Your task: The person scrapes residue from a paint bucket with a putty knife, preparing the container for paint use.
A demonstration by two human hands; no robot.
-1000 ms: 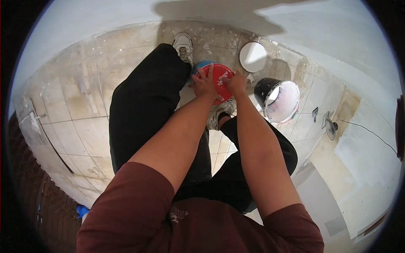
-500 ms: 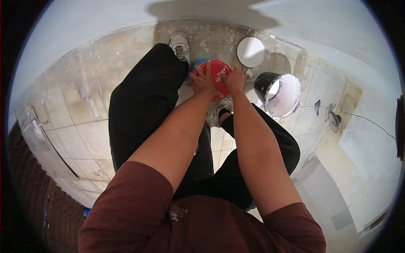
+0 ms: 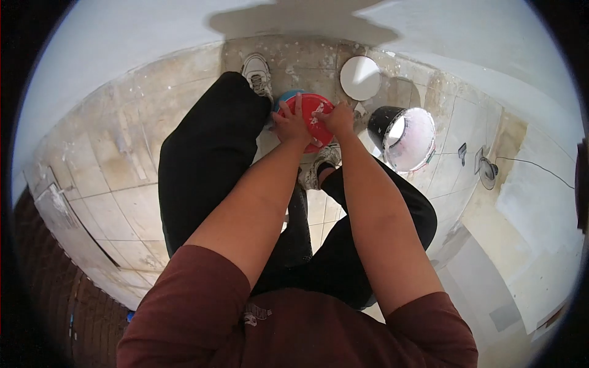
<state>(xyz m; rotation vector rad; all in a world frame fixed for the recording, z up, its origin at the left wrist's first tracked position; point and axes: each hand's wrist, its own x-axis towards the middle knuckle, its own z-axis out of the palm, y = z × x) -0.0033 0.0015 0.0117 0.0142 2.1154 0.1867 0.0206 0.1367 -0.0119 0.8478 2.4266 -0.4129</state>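
Note:
A red lid (image 3: 314,116) smeared with white sits on a blue container (image 3: 286,97) on the tiled floor between my feet. My left hand (image 3: 289,122) lies on the lid's left side with its fingers spread over the rim. My right hand (image 3: 338,120) grips the lid's right edge. Both arms reach straight down from my dark red sleeves, over my black trousers.
A black bucket (image 3: 405,138) with a white-coated inside stands right of the lid. A round white lid (image 3: 359,78) lies behind it by the wall. Small tools (image 3: 488,172) and a cable lie on the floor at right. White walls enclose the stained tiles.
Both hands stay on the red lid and shift only slightly; the left hand's fingers spread further across it. The view has tilted a little.

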